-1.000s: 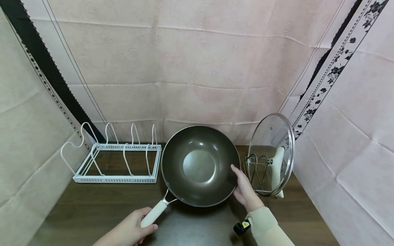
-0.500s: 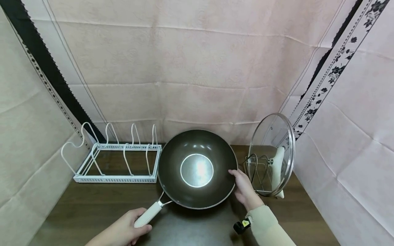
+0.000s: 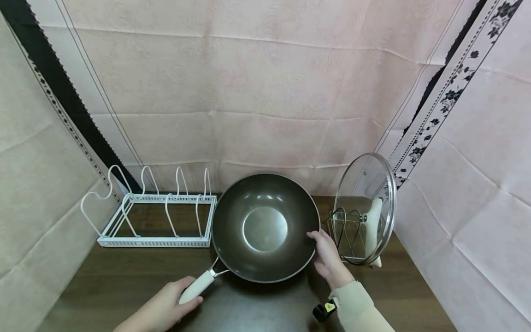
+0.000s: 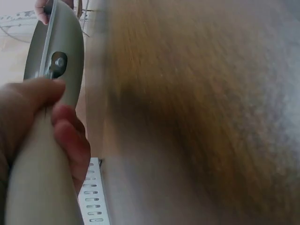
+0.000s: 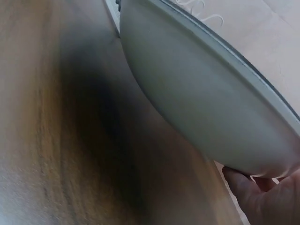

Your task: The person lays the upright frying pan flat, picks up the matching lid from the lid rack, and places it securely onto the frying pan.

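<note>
A wok [image 3: 265,203] with a dark inside and pale underside [image 5: 197,93] is held up off the tabletop, its inside facing me in the head view. My left hand [image 3: 163,302] grips its white handle [image 3: 197,287], which joins the wok through a metal bracket. On the far right side of the rim my right hand [image 3: 329,260] holds on, the thumb over the inner wall and the other fingers underneath. In the right wrist view those fingers [image 5: 246,187] touch the outer wall. The left wrist view shows fingers [image 4: 70,136] curled round the handle.
Left of the wok stands a white rack [image 3: 155,242] with several wire loops. To the right, a glass lid [image 3: 365,177] with a white handle [image 3: 374,226] stands upright in a wire holder [image 3: 346,230]. Cloth walls [image 3: 265,92] enclose the wooden table [image 3: 103,281].
The wok has shifted slightly left and towards me, and its tilt has changed a little. My left hand moved down and left with the handle; the right hand kept hold of the rim.
</note>
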`<state>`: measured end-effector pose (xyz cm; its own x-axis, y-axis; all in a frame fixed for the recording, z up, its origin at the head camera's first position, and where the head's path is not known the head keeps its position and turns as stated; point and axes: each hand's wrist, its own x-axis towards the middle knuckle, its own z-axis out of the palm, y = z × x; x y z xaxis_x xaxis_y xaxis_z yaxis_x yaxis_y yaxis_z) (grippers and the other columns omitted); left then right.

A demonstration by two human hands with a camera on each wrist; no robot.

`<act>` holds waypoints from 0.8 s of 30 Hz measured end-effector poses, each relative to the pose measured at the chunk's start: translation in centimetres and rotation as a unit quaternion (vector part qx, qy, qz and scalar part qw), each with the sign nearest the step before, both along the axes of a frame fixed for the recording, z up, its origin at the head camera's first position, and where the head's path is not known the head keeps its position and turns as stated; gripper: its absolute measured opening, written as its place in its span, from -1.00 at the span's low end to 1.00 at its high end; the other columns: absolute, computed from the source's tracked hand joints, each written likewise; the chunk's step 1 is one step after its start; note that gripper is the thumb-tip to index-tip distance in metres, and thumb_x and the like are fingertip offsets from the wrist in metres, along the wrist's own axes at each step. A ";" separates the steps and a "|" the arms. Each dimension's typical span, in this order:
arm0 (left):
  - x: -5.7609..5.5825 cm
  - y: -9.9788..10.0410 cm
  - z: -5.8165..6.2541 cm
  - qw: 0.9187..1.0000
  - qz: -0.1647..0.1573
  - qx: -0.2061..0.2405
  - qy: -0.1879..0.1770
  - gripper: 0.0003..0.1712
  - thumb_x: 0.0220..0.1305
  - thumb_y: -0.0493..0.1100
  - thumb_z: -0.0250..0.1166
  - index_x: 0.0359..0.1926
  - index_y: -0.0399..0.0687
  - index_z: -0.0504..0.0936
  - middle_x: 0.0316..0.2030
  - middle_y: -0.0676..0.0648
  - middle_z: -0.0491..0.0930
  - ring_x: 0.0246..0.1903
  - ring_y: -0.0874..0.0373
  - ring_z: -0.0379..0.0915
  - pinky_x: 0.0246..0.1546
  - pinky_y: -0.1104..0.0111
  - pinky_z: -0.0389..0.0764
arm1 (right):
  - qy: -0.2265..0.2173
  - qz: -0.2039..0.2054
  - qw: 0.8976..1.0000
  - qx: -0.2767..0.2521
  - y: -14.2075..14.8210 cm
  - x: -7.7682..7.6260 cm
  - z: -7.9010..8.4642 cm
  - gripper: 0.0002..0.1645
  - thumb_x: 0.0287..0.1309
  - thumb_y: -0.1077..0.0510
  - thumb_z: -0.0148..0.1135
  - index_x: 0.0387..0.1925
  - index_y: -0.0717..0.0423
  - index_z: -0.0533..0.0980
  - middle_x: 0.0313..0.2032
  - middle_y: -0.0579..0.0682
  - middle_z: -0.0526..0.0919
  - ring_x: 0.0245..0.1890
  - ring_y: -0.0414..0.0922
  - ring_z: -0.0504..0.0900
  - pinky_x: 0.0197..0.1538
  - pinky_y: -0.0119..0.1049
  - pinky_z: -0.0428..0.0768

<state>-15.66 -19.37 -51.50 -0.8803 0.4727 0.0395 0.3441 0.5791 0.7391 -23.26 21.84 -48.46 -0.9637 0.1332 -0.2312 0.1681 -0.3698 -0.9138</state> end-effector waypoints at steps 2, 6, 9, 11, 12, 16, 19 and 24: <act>-0.1 0.2 0.0 0.998 0.024 -0.039 0.051 -0.77 0.28 0.05 0.31 -0.14 0.11 0.52 -0.58 0.26 0.40 -0.62 0.39 0.35 -0.57 0.39 0.44 | 0.003 -0.006 1.000 -0.005 -0.2 0.1 0.0 -0.41 0.23 0.23 0.03 0.30 0.19 0.26 0.03 0.19 0.51 -0.04 0.02 0.56 -0.02 -0.12 0.52; -0.1 1.2 0.4 0.981 0.106 -0.117 0.109 -0.78 0.23 0.10 0.34 -0.23 0.17 0.53 -0.59 0.26 0.35 -0.59 0.34 0.28 -0.55 0.33 0.37 | 0.007 -0.015 1.000 -0.005 -0.5 0.4 -0.1 -0.43 0.23 0.25 0.01 0.28 0.20 0.27 0.03 0.19 0.50 -0.03 0.03 0.55 0.00 -0.11 0.52; 0.0 2.0 0.9 0.966 0.167 -0.155 0.120 -0.74 0.18 0.15 0.37 -0.25 0.17 0.55 -0.61 0.22 0.35 -0.62 0.27 0.27 -0.61 0.24 0.33 | 0.007 -0.018 1.000 -0.006 -0.7 0.5 -0.2 -0.46 0.23 0.27 -0.01 0.26 0.23 0.27 0.02 0.19 0.49 -0.03 0.04 0.55 -0.02 -0.12 0.53; 0.0 2.3 1.2 0.960 0.191 -0.165 0.125 -0.71 0.15 0.17 0.38 -0.22 0.18 0.58 -0.61 0.20 0.36 -0.62 0.24 0.29 -0.62 0.20 0.32 | 0.010 -0.019 1.000 -0.009 -0.7 0.6 -0.3 -0.46 0.22 0.28 -0.02 0.26 0.26 0.26 0.03 0.20 0.49 -0.03 0.03 0.55 -0.03 -0.13 0.54; 0.0 2.5 1.3 0.957 0.198 -0.168 0.126 -0.70 0.13 0.17 0.39 -0.21 0.19 0.59 -0.60 0.21 0.37 -0.61 0.24 0.30 -0.62 0.20 0.33 | 0.010 -0.021 1.000 -0.012 -0.7 0.7 -0.4 -0.46 0.22 0.29 -0.02 0.25 0.27 0.26 0.03 0.21 0.48 -0.03 0.03 0.56 -0.03 -0.14 0.54; 0.0 2.5 1.4 0.955 0.205 -0.165 0.140 -0.67 0.10 0.18 0.41 -0.16 0.21 0.61 -0.54 0.21 0.46 -0.57 0.23 0.37 -0.57 0.17 0.38 | 0.009 -0.020 1.000 -0.016 -0.5 1.0 -0.4 -0.47 0.24 0.28 -0.02 0.25 0.26 0.26 0.02 0.20 0.49 -0.05 0.01 0.57 -0.04 -0.15 0.54; 0.1 2.3 1.3 0.956 0.205 -0.152 0.144 -0.58 0.09 0.19 0.41 -0.06 0.22 0.59 -0.49 0.17 0.54 -0.55 0.20 0.42 -0.54 0.16 0.42 | 0.005 -0.019 1.000 -0.019 -0.4 1.2 -0.4 -0.46 0.27 0.24 0.00 0.27 0.22 0.23 0.04 0.18 0.48 -0.03 0.01 0.56 -0.01 -0.14 0.53; 0.1 2.1 1.2 0.961 0.208 -0.136 0.125 -0.50 0.04 0.16 0.45 0.03 0.30 0.55 -0.50 0.16 0.55 -0.57 0.20 0.39 -0.53 0.20 0.40 | 0.000 -0.012 1.000 -0.011 -0.2 1.5 -0.4 -0.36 0.34 0.13 0.04 0.35 0.21 0.12 0.17 0.20 0.36 0.09 0.03 0.47 0.10 -0.11 0.47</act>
